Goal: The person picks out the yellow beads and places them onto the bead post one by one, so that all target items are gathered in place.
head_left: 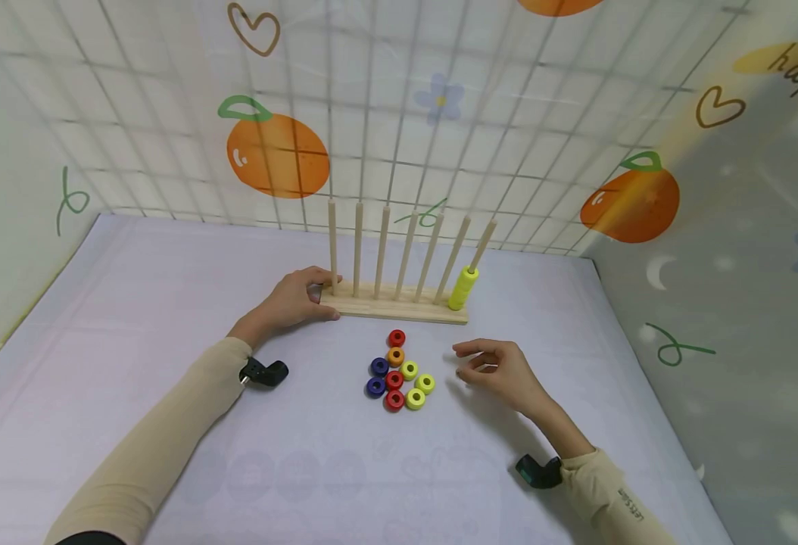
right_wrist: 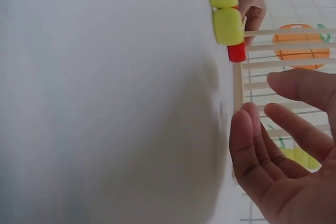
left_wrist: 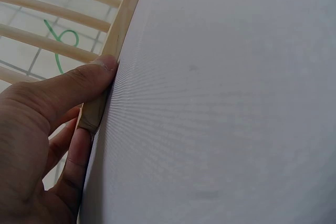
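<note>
My left hand [head_left: 290, 299] grips the left end of a wooden peg rack [head_left: 392, 308], with the thumb [left_wrist: 86, 80] along the base's front edge and fingers around the end and behind. Several upright pegs stand in a row on it. Yellow beads [head_left: 463, 289] are stacked on the rightmost peg; the other pegs are bare. In front of the rack lies a loose cluster of beads: red [head_left: 395, 400], orange [head_left: 395, 356], dark blue [head_left: 375, 387] and yellow [head_left: 425, 384]. Just right of them my right hand [head_left: 504, 371] hovers with loosely bent fingers, thumb and fingertips apart, holding nothing.
A pale cloth [head_left: 290, 469] covers the table. Behind the rack rises a wire grid draped with a sheet printed with oranges [head_left: 278, 155]. Side walls stand at left [head_left: 17, 189] and right [head_left: 746, 303]. A small black camera [head_left: 538, 471] is worn on each wrist.
</note>
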Tool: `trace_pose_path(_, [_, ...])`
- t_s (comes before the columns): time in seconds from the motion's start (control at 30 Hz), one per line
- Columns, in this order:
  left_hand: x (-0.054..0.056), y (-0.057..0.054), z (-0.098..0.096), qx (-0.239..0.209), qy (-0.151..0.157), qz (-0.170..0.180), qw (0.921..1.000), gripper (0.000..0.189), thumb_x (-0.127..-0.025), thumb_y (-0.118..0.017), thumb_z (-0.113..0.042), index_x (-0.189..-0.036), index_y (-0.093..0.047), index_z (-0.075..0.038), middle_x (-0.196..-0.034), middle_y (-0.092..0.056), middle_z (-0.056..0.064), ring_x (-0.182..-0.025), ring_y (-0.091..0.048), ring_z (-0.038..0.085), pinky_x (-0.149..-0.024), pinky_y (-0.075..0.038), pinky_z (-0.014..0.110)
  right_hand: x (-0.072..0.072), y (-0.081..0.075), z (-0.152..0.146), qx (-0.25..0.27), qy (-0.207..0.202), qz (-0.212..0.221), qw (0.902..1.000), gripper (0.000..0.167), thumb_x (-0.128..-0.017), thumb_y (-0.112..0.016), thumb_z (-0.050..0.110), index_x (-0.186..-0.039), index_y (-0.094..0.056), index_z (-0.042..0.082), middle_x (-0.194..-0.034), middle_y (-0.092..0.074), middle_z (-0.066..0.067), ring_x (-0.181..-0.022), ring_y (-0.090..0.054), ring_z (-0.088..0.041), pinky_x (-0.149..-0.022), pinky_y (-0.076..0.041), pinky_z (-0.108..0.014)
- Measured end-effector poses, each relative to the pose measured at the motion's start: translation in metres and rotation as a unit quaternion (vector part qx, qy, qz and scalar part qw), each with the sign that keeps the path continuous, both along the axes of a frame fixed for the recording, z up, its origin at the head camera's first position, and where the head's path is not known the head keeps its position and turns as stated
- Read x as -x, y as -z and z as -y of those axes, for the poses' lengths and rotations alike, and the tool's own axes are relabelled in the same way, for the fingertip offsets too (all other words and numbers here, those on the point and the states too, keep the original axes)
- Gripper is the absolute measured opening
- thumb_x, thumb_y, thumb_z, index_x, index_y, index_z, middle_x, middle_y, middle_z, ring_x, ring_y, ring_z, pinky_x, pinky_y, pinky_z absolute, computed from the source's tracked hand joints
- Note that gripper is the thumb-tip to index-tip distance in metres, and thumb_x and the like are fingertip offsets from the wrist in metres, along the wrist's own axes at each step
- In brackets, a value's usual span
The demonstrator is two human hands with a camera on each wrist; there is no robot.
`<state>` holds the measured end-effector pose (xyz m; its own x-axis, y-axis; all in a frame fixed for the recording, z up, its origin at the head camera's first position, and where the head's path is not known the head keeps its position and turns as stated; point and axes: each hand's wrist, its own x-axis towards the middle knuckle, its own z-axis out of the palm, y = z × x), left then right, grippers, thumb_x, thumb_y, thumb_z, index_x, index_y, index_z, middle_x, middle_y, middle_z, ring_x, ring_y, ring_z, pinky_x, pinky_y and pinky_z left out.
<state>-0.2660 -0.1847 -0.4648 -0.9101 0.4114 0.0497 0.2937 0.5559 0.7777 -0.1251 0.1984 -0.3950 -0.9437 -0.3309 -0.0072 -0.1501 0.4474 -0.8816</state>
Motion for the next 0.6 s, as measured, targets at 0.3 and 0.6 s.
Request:
trace_pose_path(0.3, [0.000, -0.002, 0.001, -0.001, 0.004, -0.005, 1.0000, 0.070, -0.075, -0.090, -0.030, -0.137, -0.062, -0.014, -0.134, -0.057, 0.004, -0.104, -0.058, 0.026, -0.087, -0.051, 0.043, 0.005, 0.036, -0.002, -0.001, -0.017, 0.011, 0.9998, 0.036, -0.083, -0.077, -0.005, -0.118, -0.069, -0.008, -0.114, -0.069, -0.023, -0.086, -0.067, -0.035, -0.069, -0.054, -0.029])
trace_pose_path(0.6, [0.001, 0.000, 0.001, 0.001, 0.004, -0.012, 0.9999, 0.070, -0.074, -0.090, -0.031, -0.136, -0.063, -0.015, -0.134, -0.058, 0.003, -0.104, -0.058, 0.025, -0.086, -0.051, 0.042, 0.005, 0.047, 0.003, -0.002, -0.046, 0.002, 0.9989, 0.036, -0.080, -0.081, 0.002, -0.115, -0.072, 0.001, -0.107, -0.072, -0.013, -0.082, -0.067, -0.022, -0.073, -0.055, -0.029])
